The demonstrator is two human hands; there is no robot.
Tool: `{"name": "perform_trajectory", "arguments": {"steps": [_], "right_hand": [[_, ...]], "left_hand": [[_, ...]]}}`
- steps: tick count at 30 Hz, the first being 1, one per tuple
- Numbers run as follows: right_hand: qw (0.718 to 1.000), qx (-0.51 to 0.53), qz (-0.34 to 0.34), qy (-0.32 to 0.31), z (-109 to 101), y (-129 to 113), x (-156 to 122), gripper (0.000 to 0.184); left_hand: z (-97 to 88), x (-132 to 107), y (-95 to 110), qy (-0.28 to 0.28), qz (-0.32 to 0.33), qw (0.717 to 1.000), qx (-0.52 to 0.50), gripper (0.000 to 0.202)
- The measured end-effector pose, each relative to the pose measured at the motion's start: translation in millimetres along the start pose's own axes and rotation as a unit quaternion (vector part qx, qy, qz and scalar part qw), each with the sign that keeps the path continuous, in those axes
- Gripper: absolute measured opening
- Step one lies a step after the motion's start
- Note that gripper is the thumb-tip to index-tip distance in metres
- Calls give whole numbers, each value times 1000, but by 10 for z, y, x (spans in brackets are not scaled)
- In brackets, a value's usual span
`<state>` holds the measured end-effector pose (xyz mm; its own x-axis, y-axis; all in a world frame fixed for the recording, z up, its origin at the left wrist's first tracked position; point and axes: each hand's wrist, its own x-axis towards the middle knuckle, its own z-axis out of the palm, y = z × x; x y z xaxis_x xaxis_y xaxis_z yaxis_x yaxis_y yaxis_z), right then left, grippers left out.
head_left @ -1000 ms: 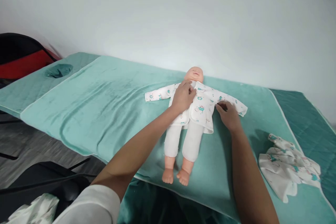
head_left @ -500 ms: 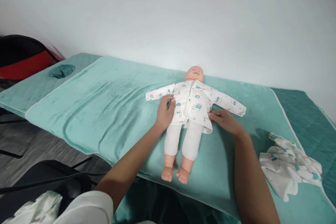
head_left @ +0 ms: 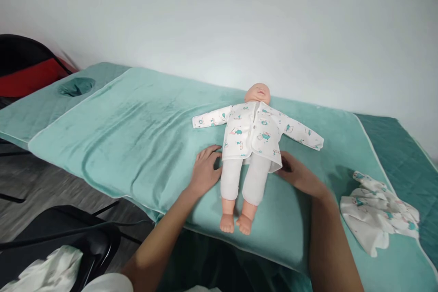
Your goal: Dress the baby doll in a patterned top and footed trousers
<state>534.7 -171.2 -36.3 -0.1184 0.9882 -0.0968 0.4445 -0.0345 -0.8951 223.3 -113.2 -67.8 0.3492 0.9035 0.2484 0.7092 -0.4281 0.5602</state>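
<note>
A baby doll (head_left: 251, 155) lies on its back on a teal towel (head_left: 143, 132). It wears a white printed shirt (head_left: 255, 134) with the sleeves spread out and white trousers (head_left: 244, 180). My left hand (head_left: 204, 169) rests on the towel against the doll's left-side hip, fingers apart, fingertips at the shirt's lower edge. My right hand (head_left: 298, 176) is at the other hip, with its fingertips closed on the shirt's hem corner.
A crumpled printed white garment (head_left: 378, 212) lies on the towel at the right. The padded table (head_left: 41, 109) has a face hole (head_left: 75, 86) at the far left. A black chair (head_left: 58, 242) with white cloth (head_left: 48, 271) stands lower left. A white wall runs behind.
Both hands slid down from the doll's chest and sleeve to the shirt's lower hem at the hips. The shirt front now lies closed and flat.
</note>
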Motion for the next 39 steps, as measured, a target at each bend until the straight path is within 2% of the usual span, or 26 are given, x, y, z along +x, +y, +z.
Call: {"name": "perform_trajectory", "arguments": {"steps": [4,8,14,19,21,23,26,29,31,33,34,36,37,38,39], "right_hand": [[993,-66,46,89,250,-44,-99,57],[967,-125,73,207,414,-56,-92,43],[949,-169,80,252,496,-58,-165,40],[931,-181,89,306,569,-11,-239,39],[921,-185,47,341,585,8,-231,42],[904,-208,-33,373,597,-1,-199,45],[876,-252,-144,386,628,-90,-113,45],[873,-274,-184,358,662,-235,19,38],[880,-254,-175,361,665,-319,130,30],[890,-189,-130,395,643,-358,241,22],[892,-138,-97,419,624,-353,288,22],[881,-5,-37,471,572,-292,343,29],[867,63,-18,495,541,-237,346,32],[849,120,-10,514,510,-172,331,34],[834,159,-8,529,479,-101,300,35]], "left_hand": [[25,116,34,6,-5,1000,9,11],[19,147,38,15,5,1000,-18,12],[8,62,-7,86,-35,994,-52,12],[52,24,-5,95,-46,994,-5,4],[68,23,7,123,-24,992,-29,16],[73,43,31,148,28,986,-75,27],[75,140,95,165,107,972,-132,29],[101,315,164,167,142,960,-173,24],[134,447,189,160,111,953,-231,14],[165,561,187,170,9,929,-330,14],[175,604,176,180,-53,900,-393,18],[179,655,141,202,-149,815,-523,29],[174,661,116,214,-176,771,-574,33],[166,654,88,230,-191,736,-608,35],[158,636,57,249,-200,717,-620,36]]}}
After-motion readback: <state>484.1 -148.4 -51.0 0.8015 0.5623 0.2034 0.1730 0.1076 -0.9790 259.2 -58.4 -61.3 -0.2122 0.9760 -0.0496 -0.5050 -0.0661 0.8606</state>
